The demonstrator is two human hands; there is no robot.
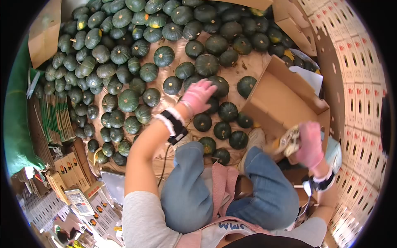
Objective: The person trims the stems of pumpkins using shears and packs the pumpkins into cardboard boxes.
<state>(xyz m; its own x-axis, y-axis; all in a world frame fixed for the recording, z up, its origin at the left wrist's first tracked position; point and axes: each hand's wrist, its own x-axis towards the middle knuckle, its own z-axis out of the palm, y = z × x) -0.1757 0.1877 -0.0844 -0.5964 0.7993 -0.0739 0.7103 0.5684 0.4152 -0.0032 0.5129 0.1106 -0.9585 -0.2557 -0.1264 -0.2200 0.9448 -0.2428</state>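
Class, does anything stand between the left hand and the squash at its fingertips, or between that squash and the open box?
Nothing visible separates the left hand from that squash. Another squash lies between it and the open box, close beside the box.

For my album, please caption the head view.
Pink-gloved left hand over round green squashes; right hand holding blurred item by brown cardboard box.

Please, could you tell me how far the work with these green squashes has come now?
Nothing is surely finished: printed cartons stand stacked, contents hidden. The right hand grips a blurred, cloth-like thing; the left hand is among the squashes. Apparently left: many squashes lying loose on the floor sheet, with an open box beside them.
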